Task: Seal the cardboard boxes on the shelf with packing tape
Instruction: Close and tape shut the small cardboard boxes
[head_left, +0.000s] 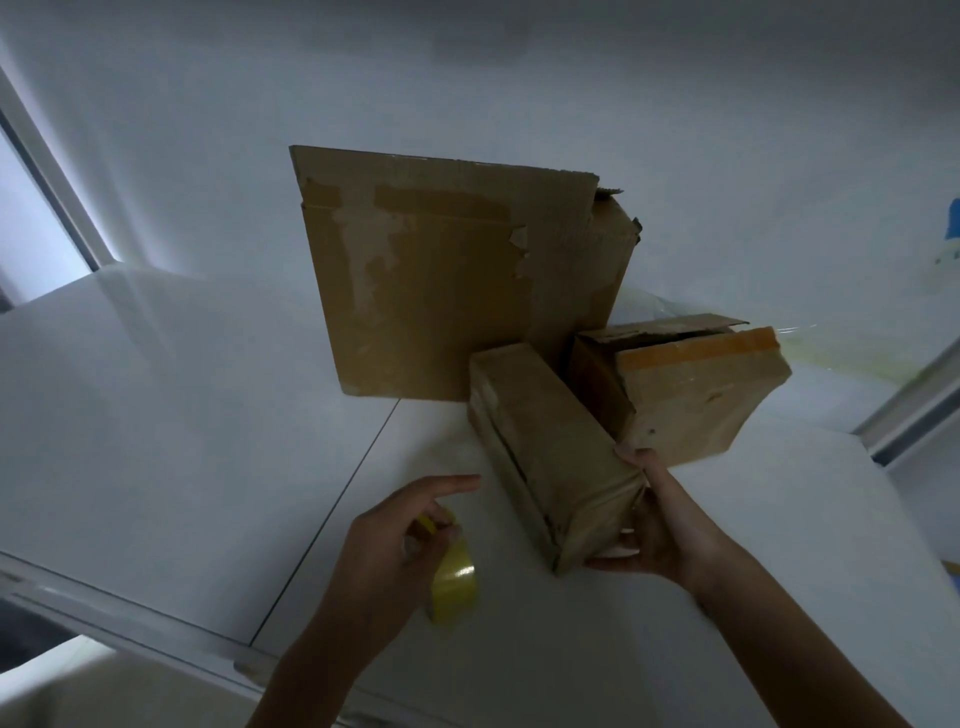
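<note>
A long narrow cardboard box (545, 452) lies on the white shelf (208, 441), its near end toward me. My right hand (654, 525) grips that near end, thumb on top and fingers underneath. My left hand (395, 540) holds a yellowish roll of packing tape (454, 582) just left of the box, with the forefinger stretched out. Behind stands a large flat cardboard box (431, 280) with old torn tape. To its right sits a smaller box (691, 395) with an orange-taped edge and a raised flap.
The white wall (467, 78) rises right behind the boxes. A seam (337, 514) runs across the shelf top toward me. The shelf's front edge (130, 618) lies at lower left. A window frame (47, 171) stands at far left, another frame (914, 410) at far right.
</note>
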